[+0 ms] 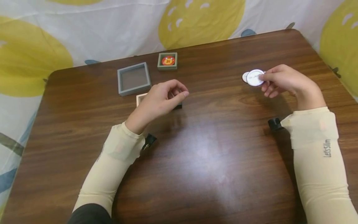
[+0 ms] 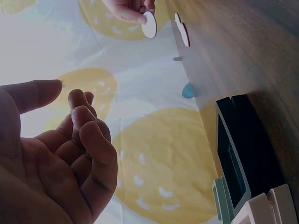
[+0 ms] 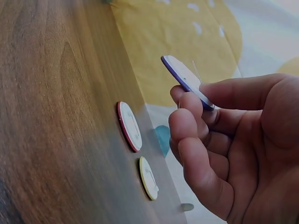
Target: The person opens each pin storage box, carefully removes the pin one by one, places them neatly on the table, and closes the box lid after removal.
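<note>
Between thumb and fingers, my right hand [image 1: 289,81] pinches a round pin-back badge [image 3: 180,73] with a purple rim, its white back and pin showing. The badge is raised off the table. Below it lie a red-rimmed badge [image 3: 129,126] and a yellow-rimmed badge [image 3: 148,178], both white back up; the head view shows them only in part. My left hand [image 1: 159,101] hovers with loosely bent fingers and holds nothing. Partly hidden behind it are a cream frame [image 1: 138,99] and a black frame [image 2: 254,144].
Farther back stand a larger blue-grey square frame [image 1: 121,82] and a small green-grey frame [image 1: 167,68] with a red and yellow round badge [image 1: 168,60] inside. The wooden table [image 1: 209,174] ends at a white curtain [image 1: 117,31] with yellow fruit shapes.
</note>
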### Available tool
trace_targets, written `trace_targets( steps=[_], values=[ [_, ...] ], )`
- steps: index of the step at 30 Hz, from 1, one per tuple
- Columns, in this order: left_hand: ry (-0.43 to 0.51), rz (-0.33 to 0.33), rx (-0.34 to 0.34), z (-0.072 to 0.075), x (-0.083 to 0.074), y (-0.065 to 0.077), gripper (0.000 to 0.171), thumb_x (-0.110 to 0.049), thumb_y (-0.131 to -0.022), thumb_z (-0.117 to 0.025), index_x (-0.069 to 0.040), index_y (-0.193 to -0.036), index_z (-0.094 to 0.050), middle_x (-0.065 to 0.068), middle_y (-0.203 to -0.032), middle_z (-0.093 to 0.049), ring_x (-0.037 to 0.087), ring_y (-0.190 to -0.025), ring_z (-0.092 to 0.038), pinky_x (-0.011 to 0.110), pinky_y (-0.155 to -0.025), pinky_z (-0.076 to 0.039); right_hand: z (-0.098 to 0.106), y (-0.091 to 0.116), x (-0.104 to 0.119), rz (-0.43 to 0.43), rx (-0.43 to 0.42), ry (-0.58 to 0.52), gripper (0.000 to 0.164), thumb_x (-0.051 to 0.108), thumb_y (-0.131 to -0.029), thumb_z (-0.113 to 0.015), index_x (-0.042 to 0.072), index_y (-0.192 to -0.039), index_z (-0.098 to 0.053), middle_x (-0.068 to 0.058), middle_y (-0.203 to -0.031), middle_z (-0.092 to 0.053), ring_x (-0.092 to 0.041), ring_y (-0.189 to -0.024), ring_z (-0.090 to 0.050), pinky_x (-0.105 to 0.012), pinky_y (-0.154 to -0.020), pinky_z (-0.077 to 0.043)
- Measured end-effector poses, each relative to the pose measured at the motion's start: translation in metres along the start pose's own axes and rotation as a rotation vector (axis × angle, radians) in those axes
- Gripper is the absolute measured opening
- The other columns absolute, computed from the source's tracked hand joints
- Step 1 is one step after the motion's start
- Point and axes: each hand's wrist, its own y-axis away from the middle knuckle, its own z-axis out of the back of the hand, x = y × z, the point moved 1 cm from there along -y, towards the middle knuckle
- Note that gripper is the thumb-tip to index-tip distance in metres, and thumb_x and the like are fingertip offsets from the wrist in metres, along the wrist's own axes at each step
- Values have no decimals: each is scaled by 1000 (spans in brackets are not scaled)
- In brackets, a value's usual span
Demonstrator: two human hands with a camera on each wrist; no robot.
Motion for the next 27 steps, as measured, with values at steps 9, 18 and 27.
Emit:
trace_targets(
  steps=[9,18,27],
  values=[
    [-6,-5,9,-1,2,0,20,-28,-93,-57,-14,-104,-65,2,-82,-61,16,-65,-52,30,-60,-42,0,-5,-9,-58,32,41,30,22,-100,-44,-5,-91,-55,2,-58,-60,-10,-50,-60,-26,-49,-54],
    [-15,-2,9,-2,2,0,20,-28,-93,-56,-14,-103,-65,2,-81,-61,16,-64,-52,30,-60,-42,-3,-11,-15,-104,48,13,28,20,-99,-44,-1,-85,-57,2,-57,-59,-11,-50,-60,-26,-50,-53],
    [-20,2,8,-2,3,-1,19,-28,-93,-57,-14,-104,-65,2,-81,-61,16,-64,-52,30,-60,-41,-3,-14,-19,-139,94,33,35,19,-99,-43,-2,-78,-61,2,-55,-57,-12,-51,-62,-28,-52,-54]
  ],
)
